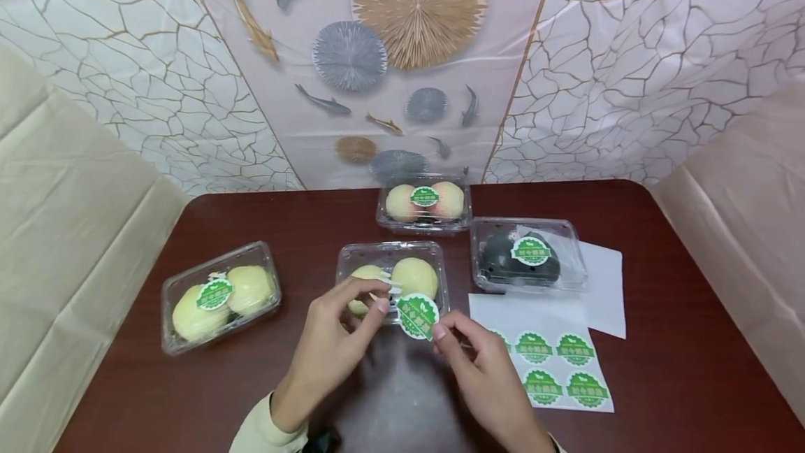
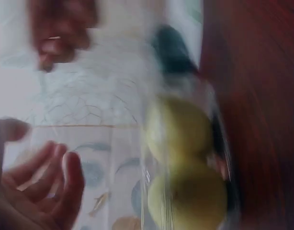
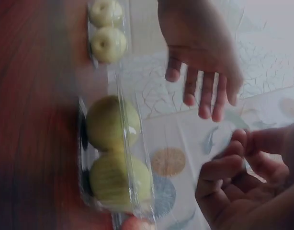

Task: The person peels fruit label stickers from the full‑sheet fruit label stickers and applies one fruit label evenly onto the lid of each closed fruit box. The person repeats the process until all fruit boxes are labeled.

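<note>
In the head view, my right hand (image 1: pixel 487 372) pinches the edge of a round green-and-white sticker (image 1: pixel 418 315) between thumb and index finger. The sticker hangs over the near edge of a clear plastic fruit box (image 1: pixel 434 249) holding two pale yellow-green fruits (image 1: pixel 414 278). My left hand (image 1: pixel 336 331) is at the box's near left, its fingers bent loosely over part of the lid and hiding some of one fruit. Between its thumb and fingers a gap shows in the left wrist view, where the left hand (image 2: pixel 44 187) holds nothing.
On the right lie a sheet of green stickers (image 1: pixel 560 369) and a white sheet (image 1: pixel 606 285). A box of dark fruit (image 1: pixel 522 257) overlaps them. Another labelled box (image 1: pixel 220 296) sits left, and one with pinkish fruits (image 1: pixel 424 201) stands at the back by the patterned cloth.
</note>
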Motion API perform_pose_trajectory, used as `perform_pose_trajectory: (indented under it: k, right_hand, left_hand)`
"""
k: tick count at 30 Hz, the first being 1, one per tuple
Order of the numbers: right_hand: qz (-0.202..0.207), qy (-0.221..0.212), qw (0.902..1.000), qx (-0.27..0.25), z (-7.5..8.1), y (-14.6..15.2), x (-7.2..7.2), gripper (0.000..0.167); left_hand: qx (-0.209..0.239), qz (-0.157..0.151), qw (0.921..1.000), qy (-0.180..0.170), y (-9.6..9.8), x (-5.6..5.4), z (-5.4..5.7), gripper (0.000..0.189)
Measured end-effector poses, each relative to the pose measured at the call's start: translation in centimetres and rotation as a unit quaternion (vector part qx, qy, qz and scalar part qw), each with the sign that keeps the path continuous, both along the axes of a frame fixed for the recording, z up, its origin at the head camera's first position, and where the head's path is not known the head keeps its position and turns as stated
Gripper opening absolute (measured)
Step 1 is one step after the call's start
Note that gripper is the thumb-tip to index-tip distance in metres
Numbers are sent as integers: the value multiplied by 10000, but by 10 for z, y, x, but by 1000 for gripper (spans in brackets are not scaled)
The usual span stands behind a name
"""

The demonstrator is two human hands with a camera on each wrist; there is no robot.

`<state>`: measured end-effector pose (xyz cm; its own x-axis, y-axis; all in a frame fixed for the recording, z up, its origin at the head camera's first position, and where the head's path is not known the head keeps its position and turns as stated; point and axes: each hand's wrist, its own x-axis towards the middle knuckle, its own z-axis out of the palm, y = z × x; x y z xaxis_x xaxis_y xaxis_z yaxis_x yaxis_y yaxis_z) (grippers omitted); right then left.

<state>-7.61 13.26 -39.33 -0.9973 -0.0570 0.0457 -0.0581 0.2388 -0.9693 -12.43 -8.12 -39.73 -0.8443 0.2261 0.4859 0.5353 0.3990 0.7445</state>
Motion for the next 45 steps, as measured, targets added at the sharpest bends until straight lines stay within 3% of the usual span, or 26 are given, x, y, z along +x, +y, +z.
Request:
perform_pose_trajectory:
  k: [1, 3, 5, 8, 14, 17, 19, 24, 27, 31, 35, 41, 45]
  right_hand:
    - [127, 112, 9998, 133, -1, 1, 0, 18]
    - [338, 356, 9980, 406, -3, 3, -1, 18]
    - [444, 692, 9941, 714, -6, 3, -1, 16]
    - [352, 1126, 9851, 1252, -9, 2, -1, 14]
    - [-385, 1535, 9534, 2569, -14, -8, -5, 8]
    - [-517, 1632, 9447, 2798, -16, -11, -10, 9]
    - [-464, 1596, 9490, 2679, -16, -12, -16, 9]
    - [41, 850, 9826, 1652, -6, -6, -40, 8]
    - [355, 570, 9879, 1401, 2, -1, -57, 10]
    - [687, 471, 9819, 1701, 6, -2, -84, 17]
    - [1044, 122, 9715, 2126, 4, -8, -107, 23]
    - [1374, -245, 9508, 2765, 1, -13, -124, 26]
    - [1396, -300, 9442, 2968, 2, -14, -125, 26]
  left_hand:
    - [117, 10, 9978, -655, -1, 2, 2, 12]
    - [196, -64, 9887, -1487, -3, 3, 4, 11]
    - [100, -138, 9821, -1874, -4, 5, 5, 9]
    - [123, -87, 9773, -2111, -4, 9, 3, 6]
    - [327, 144, 9746, -2212, -3, 14, -4, 8]
    - [387, 162, 9748, -2192, -4, 13, -4, 8]
    - [454, 139, 9749, -2177, -5, 12, -3, 7]
    - [551, 132, 9745, -2169, -8, 2, 6, 2]
    - [474, 158, 9766, -2092, -9, -12, 13, 6]
    - [-321, 543, 9813, -1816, -12, -36, 16, 11]
    - [-1356, 964, 9692, -1817, -15, -55, 13, 13]
    - [-2215, 782, 9440, -2316, -17, -68, 11, 15]
    - [-2445, 637, 9364, -2435, -18, -73, 9, 17]
